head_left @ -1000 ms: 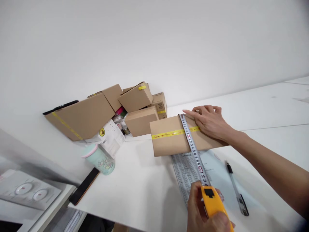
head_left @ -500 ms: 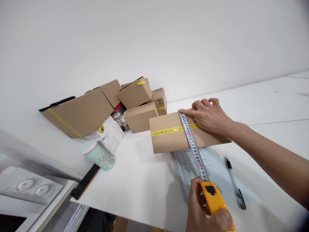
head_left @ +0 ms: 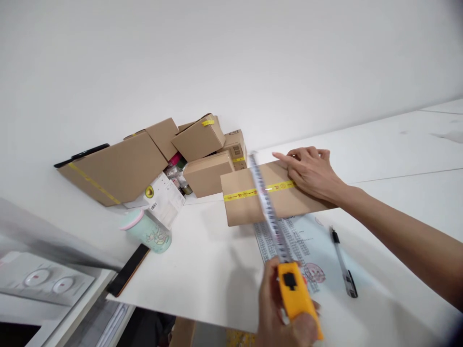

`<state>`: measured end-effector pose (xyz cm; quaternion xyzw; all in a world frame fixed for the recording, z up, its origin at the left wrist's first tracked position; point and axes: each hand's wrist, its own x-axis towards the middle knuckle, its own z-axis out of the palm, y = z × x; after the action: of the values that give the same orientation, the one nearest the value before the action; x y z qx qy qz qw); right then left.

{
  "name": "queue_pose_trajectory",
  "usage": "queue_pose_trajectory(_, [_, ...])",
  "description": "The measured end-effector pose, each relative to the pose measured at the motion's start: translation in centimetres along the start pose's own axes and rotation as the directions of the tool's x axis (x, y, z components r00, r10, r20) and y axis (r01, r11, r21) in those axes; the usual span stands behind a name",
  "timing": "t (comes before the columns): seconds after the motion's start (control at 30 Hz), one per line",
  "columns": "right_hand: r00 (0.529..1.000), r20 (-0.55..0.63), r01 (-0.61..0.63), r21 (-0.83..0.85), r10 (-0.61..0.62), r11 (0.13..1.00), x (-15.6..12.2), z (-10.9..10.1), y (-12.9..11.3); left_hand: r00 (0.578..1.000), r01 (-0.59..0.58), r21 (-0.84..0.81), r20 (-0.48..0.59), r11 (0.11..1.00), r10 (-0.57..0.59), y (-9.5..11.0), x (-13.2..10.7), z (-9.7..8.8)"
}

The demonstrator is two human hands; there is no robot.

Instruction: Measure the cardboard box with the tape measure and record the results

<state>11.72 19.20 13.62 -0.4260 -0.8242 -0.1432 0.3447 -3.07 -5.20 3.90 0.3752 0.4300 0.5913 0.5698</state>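
My left hand [head_left: 277, 308] is closed around a yellow tape measure [head_left: 298, 301] near the front of the table. Its silver blade [head_left: 269, 212], smeared by motion, extends away over a cardboard box [head_left: 246, 209] with yellow printed tape; the blade's end is beyond the box's far edge. My right hand [head_left: 313, 168] grips the right part of this box, with its fingers curled at the far edge. Its index finger points left, apart from the blade. Partly under the box lies a printed pale-blue sheet [head_left: 307, 246], and a black-capped pen [head_left: 343, 262] rests to the right.
Several cardboard boxes [head_left: 210, 176] are stacked against the wall, and a large carton [head_left: 119, 168] leans at the left. A mint tumbler [head_left: 150, 233] stands near a black strip-like object [head_left: 128, 270] at the table's left edge. White papers [head_left: 164, 197] lie behind the tumbler.
The tape measure and its blade have shifted left along the box. My right index finger has let go of the blade's end, while the other fingers stay on the box.
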Motion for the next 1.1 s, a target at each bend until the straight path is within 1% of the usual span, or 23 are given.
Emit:
queue_pose_trajectory(0.03, [0.998, -0.026, -0.056, 0.059, 0.058, 0.997, -0.6, -0.1, 0.0, 0.996, -0.089, 0.007, -0.027, 0.996, 0.089, 1.0, -0.2, -0.8])
queue_pose_trajectory(0.1, [0.978, -0.024, -0.198, 0.188, 0.206, 0.962, -1.9, -0.4, 0.0, 0.960, -0.254, 0.084, -0.097, 0.964, 0.261, 3.2, -0.2, -2.7])
queue_pose_trajectory(0.13, [0.956, 0.009, -0.285, 0.250, 0.292, 0.925, -2.6, -0.6, 0.0, 0.938, -0.296, 0.138, -0.144, 0.945, 0.315, 4.3, 0.1, -3.7])
queue_pose_trajectory(0.17, [0.923, 0.059, -0.379, 0.308, 0.380, 0.873, -3.2, -0.8, 0.0, 0.922, -0.309, 0.183, -0.184, 0.933, 0.341, 5.1, 0.6, -4.7])
queue_pose_trajectory(0.23, [0.832, 0.193, -0.549, 0.422, 0.521, 0.721, -4.5, -1.1, 0.0, 0.919, -0.273, 0.202, -0.235, 0.941, 0.317, 6.2, 1.7, -6.4])
queue_pose_trajectory(0.27, [0.791, 0.270, -0.604, 0.481, 0.548, 0.635, -5.1, -1.3, 0.0, 0.929, -0.239, 0.189, -0.242, 0.952, 0.281, 6.4, 2.3, -7.1])
queue_pose_trajectory(0.3, [0.766, 0.335, -0.633, 0.539, 0.548, 0.555, -5.6, -1.5, -0.1, 0.940, -0.204, 0.172, -0.240, 0.964, 0.242, 6.4, 2.8, -7.6])
queue_pose_trajectory(0.33, [0.761, 0.378, -0.636, 0.595, 0.527, 0.491, -6.1, -1.6, -0.2, 0.950, -0.175, 0.157, -0.232, 0.972, 0.208, 6.2, 3.2, -8.0])
queue_pose_trajectory(0.37, [0.775, 0.392, -0.616, 0.647, 0.496, 0.450, -6.4, -1.8, -0.3, 0.957, -0.155, 0.152, -0.223, 0.976, 0.186, 6.0, 3.6, -8.2])
queue_pose_trajectory(0.43, [0.826, 0.347, -0.537, 0.725, 0.444, 0.431, -7.0, -1.8, -0.7, 0.960, -0.154, 0.160, -0.210, 0.975, 0.187, 5.6, 4.2, -8.4])
queue_pose_trajectory(0.5, [0.872, 0.260, -0.447, 0.768, 0.414, 0.458, -7.5, -1.4, -1.0, 0.953, -0.188, 0.179, -0.206, 0.966, 0.224, 5.3, 4.8, -8.5])
queue_pose_trajectory(0.57, [0.902, 0.196, -0.379, 0.786, 0.384, 0.489, -8.1, -0.2, -1.1, 0.944, -0.213, 0.201, -0.211, 0.956, 0.255, 5.1, 5.7, -8.5])
queue_pose_trajectory(0.63, [0.913, 0.181, -0.356, 0.789, 0.365, 0.500, -8.8, 1.6, -0.9, 0.941, -0.200, 0.223, -0.228, 0.954, 0.250, 5.0, 6.8, -8.7])
queue_pose_trajectory(0.73, [0.910, 0.233, -0.381, 0.797, 0.344, 0.468, -10.3, 4.4, -0.4, 0.939, -0.149, 0.259, -0.265, 0.954, 0.218, 4.9, 7.7, -9.0])
queue_pose_trajectory(0.8, [0.905, 0.272, -0.403, 0.792, 0.327, 0.458, -11.3, 5.5, -0.1, 0.932, -0.142, 0.293, -0.283, 0.946, 0.227, 5.0, 7.4, -9.2])
queue_pose_trajectory(0.83, [0.900, 0.279, -0.415, 0.781, 0.335, 0.466, -11.7, 5.6, 0.0, 0.926, -0.153, 0.322, -0.283, 0.934, 0.249, 5.1, 6.9, -9.3])
queue_pose_trajectory(0.9, [0.866, 0.254, -0.458, 0.747, 0.430, 0.481, -12.3, 5.0, 0.1, 0.922, -0.194, 0.420, -0.232, 0.887, 0.311, 5.6, 5.3, -9.5])
queue_pose_trajectory(0.93, [0.828, 0.222, -0.488, 0.736, 0.514, 0.468, -12.3, 4.2, 0.1, 0.931, -0.212, 0.478, -0.168, 0.853, 0.325, 5.9, 4.4, -9.5])
queue_pose_trajectory(0.97, [0.778, 0.190, -0.516, 0.737, 0.599, 0.436, -12.2, 3.2, 0.1, 0.950, -0.219, 0.530, -0.077, 0.819, 0.303, 6.2, 3.4, -9.5])
queue_pose_trajectory(1.0, [0.724, 0.173, -0.535, 0.752, 0.668, 0.384, -11.9, 2.0, 0.1, 0.971, -0.211, 0.571, 0.026, 0.793, 0.239, 6.5, 2.4, -9.4])
queue_pose_trajectory(1.03, [0.680, 0.178, -0.537, 0.782, 0.711, 0.317, -11.5, 0.7, 0.0, 0.981, -0.192, 0.603, 0.127, 0.774, 0.144, 6.7, 1.5, -9.3])
queue_pose_trajectory(1.07, [0.663, 0.209, -0.525, 0.815, 0.718, 0.247, -11.0, -0.7, -0.1, 0.979, -0.160, 0.633, 0.202, 0.758, 0.038, 6.8, 0.7, -9.1])
queue_pose_trajectory(1.1, [0.660, 0.244, -0.501, 0.847, 0.710, 0.174, -10.6, -1.9, -0.2, 0.966, -0.126, 0.666, 0.250, 0.736, -0.061, 6.8, 0.0, -8.9])
